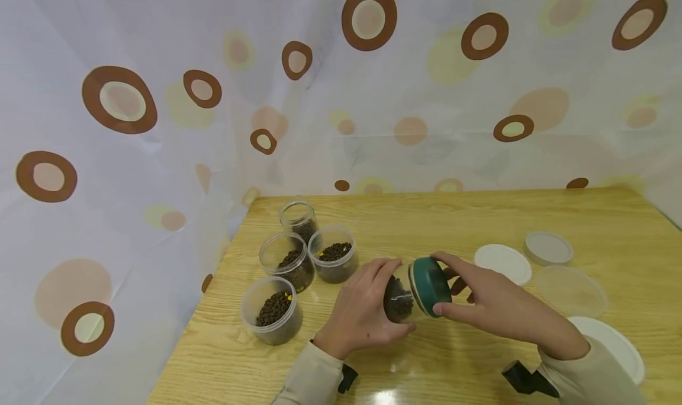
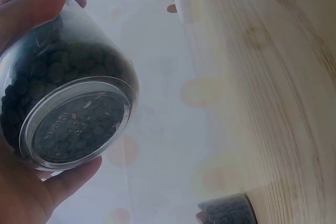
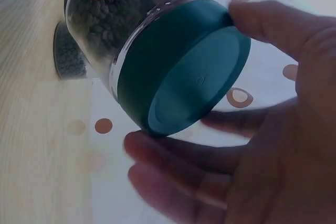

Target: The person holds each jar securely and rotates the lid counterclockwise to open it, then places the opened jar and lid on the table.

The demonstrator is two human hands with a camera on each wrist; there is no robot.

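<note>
Tilted on its side above the table, a clear jar of dark brown pellets has its base toward the left and its green lid toward the right. My left hand grips the jar's body, thumb on one side and fingers on the other. My right hand holds the green lid by its rim between thumb and fingers, as the right wrist view shows close up. The lid sits on the jar's mouth. In the left wrist view the jar's round base faces the camera, pellets showing through it.
Left of my hands stand several uncovered containers of pellets: a near tub, a wide jar, another tub and a far jar. On the right lie white lids, a translucent lid and a greyish lid.
</note>
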